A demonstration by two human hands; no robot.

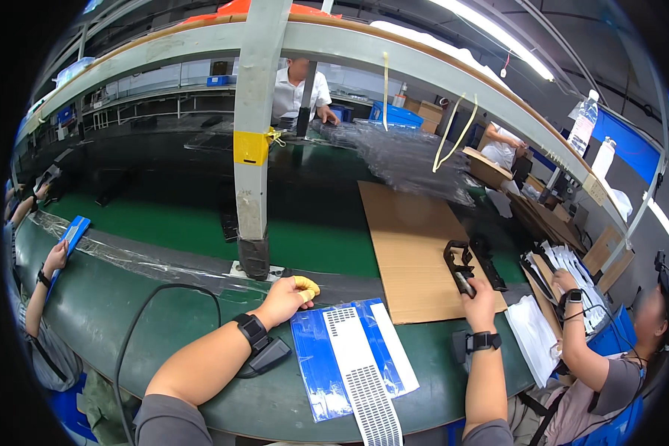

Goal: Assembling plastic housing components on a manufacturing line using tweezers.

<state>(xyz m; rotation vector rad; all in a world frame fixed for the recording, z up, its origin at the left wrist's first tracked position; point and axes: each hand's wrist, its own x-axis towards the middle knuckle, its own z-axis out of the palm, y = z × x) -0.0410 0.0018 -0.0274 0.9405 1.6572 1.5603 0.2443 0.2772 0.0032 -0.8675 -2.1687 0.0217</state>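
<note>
My left hand [284, 299], with yellow covers on its fingertips, is at the bench edge by the foot of the grey post. Its fingers are curled together; what they hold, if anything, is too small to make out. Just right of it lies a blue board [312, 357] carrying a white sheet [349, 334] with rows of small dark labels, which hangs toward me. My right hand [480, 303] grips the near end of a black plastic frame [459, 259] over a cardboard sheet [401, 253]. Another black part [489, 264] lies right beside that frame.
A grey post [251, 201] with yellow tape rises from the bench before me. Clear plastic bags [409, 160] lie in a heap beyond the cardboard. At right, a co-worker's hand [565, 282] is near white bags [531, 338]. Another person's hand [55, 258] touches a blue board at left.
</note>
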